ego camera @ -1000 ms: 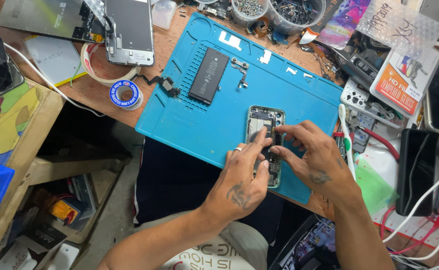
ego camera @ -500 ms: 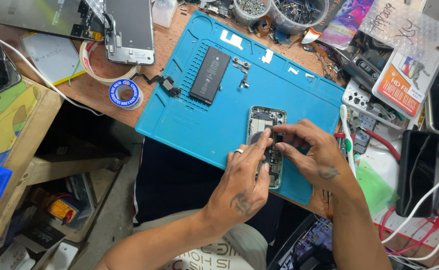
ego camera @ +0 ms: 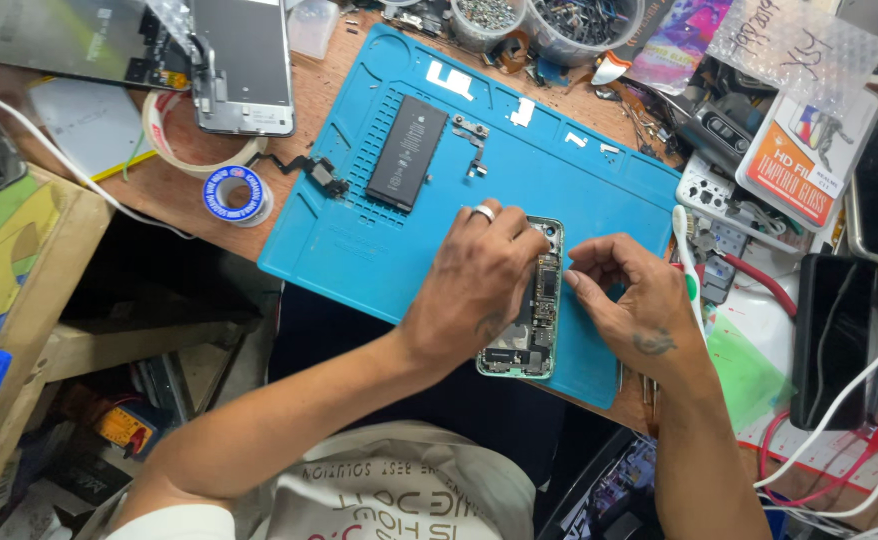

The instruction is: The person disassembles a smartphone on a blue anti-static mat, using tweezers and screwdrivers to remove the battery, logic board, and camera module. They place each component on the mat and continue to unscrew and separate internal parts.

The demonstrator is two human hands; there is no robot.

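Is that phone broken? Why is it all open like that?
It looks taken apart, not smashed. The open phone under the left hand and beside the right hand has no screen, so its circuit boards show. Its black battery lies apart on the blue mat, with small loose parts nearby.

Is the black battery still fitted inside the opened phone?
No. The black battery lies by itself on the blue mat, up and to the left of the opened phone that both hands work on.
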